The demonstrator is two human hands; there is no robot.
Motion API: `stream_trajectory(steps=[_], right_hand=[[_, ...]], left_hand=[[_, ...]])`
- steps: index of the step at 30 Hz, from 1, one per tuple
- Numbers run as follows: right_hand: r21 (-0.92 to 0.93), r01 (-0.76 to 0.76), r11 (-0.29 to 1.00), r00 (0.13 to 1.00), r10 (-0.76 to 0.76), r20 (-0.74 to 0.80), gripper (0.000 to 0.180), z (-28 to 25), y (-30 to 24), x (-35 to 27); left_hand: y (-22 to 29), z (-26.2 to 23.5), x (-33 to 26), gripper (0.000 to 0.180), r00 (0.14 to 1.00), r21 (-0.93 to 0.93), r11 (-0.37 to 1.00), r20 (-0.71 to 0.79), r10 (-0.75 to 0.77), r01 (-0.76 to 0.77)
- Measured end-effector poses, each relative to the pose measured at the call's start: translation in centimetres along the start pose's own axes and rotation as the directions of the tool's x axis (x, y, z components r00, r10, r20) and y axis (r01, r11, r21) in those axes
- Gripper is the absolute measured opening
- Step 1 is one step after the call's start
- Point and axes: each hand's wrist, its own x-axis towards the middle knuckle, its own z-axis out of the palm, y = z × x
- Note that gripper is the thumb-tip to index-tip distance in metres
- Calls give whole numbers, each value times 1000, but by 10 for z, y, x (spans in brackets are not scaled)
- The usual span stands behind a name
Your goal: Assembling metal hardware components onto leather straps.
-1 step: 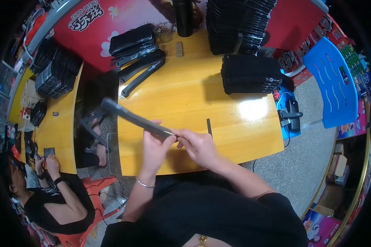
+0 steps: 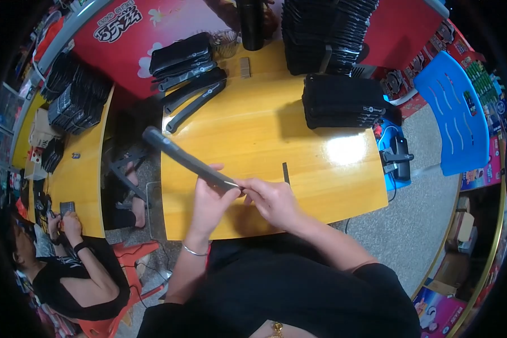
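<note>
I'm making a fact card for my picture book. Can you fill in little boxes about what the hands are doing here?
left hand: left hand grips the near end of a long dark flat case
right hand: right hand pinches at the case's tip
case: held tilted above the yellow wooden table
on table: stacks of black cases, a small dark strip
nearby: blue plastic chair; another person sits at the left

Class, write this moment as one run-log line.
left hand: holds long dark bar | right hand: pinches bar's near end | yellow table: black stacks
</note>
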Motion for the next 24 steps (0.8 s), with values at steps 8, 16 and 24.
stream_trajectory(steps=[8,16,24], right_hand=[[-225,87,970,986,-117,-123,21,-45,-6,24],[-467,140,873,897,88,434,48,-80,-31,19],[-217,423,880,898,-376,226,61,-20,-45,4]], left_hand=[[10,-14,-26,46,821,149,915,407,-401,374],[5,-46,-46,21,937,-267,929,302,-174,258],[12,-8,-47,17,935,-245,910,-29,-352,335]])
